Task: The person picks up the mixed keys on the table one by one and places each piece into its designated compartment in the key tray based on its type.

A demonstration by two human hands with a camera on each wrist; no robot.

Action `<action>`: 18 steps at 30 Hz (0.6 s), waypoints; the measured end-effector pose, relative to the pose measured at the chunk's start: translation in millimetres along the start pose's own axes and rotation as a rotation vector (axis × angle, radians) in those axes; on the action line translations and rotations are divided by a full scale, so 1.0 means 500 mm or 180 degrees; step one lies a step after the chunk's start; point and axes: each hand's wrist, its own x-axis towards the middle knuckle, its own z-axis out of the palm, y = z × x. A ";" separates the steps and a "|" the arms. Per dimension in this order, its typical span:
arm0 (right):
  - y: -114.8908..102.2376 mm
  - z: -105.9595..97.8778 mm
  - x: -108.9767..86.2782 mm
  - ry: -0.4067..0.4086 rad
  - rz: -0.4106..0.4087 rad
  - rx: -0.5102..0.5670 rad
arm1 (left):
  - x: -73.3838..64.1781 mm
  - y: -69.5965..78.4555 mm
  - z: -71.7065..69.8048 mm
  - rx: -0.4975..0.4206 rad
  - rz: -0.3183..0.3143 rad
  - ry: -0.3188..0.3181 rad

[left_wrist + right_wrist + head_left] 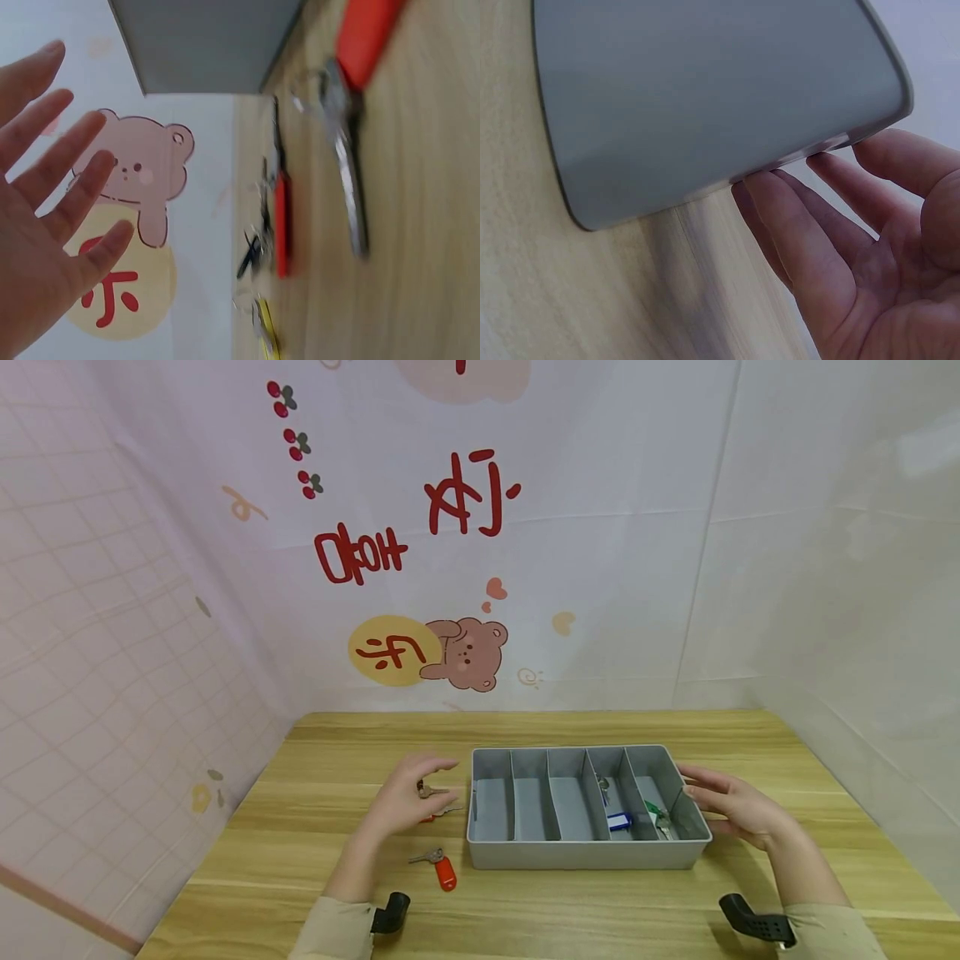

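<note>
A grey divided tray (585,855) lies on the table, and my right hand (738,810) touches its right end wall with extended fingers. My left hand (397,797) hovers left of the tray, fingers spread and holding nothing. Below it lies a key with a red tag (446,872). A second red-tagged key (282,225) lies nearer the wall, partly behind the left hand in the head view. Farther along in the left wrist view are a dark bunch of keys (259,251) and a key with a yellow tag (268,330).
The tray's rightmost compartment holds keys with a green tag (652,808); the one beside it holds a blue tag (619,822) and a key (603,785). Behind the wooden table (585,914) hangs a white printed cloth (615,568).
</note>
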 end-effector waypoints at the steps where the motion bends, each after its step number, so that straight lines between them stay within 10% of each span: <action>1: 0.000 0.000 0.000 -0.0002 -0.0002 0.0004 | -0.003 -0.005 -0.002 -0.0004 0.0055 -0.0057; 7: -0.001 0.001 0.000 0.0002 0.0008 0.0016 | -0.019 -0.029 -0.012 -0.0097 0.0210 -0.0502; 18: -0.004 0.003 -0.001 0.0005 0.0007 -0.0030 | -0.046 -0.028 -0.018 -0.0166 -0.0201 -0.1114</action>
